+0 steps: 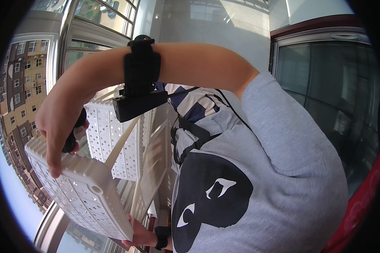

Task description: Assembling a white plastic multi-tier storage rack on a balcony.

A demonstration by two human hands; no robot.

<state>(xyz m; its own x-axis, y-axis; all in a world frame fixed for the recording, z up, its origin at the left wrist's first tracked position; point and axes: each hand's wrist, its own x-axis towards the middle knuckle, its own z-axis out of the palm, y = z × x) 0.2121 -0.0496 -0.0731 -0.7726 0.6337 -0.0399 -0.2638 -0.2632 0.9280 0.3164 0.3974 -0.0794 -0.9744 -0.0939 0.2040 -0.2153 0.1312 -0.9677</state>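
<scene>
A white plastic rack with star-shaped holes has two tiers joined by pale poles; it stands tilted before me. My right hand [61, 118] reaches over from the top of the view. Its fingers curl round a black object [69, 144], mostly hidden by the hand, whose kind I cannot make out. One finger of that hand stretches down onto the edge of the nearer tier [82, 198]. At the bottom, my left hand [140, 235] grips the lower corner of that tier. The other tier [114, 139] sits behind the pole [123, 142].
A window with metal bars [67, 38] runs along the left, with apartment buildings [23, 80] outside. Grey floor tiles [211, 25] lie at the top. A glass sliding door [325, 80] is at the right, above red cloth [363, 206]. A black device [139, 103] hangs at my right wrist.
</scene>
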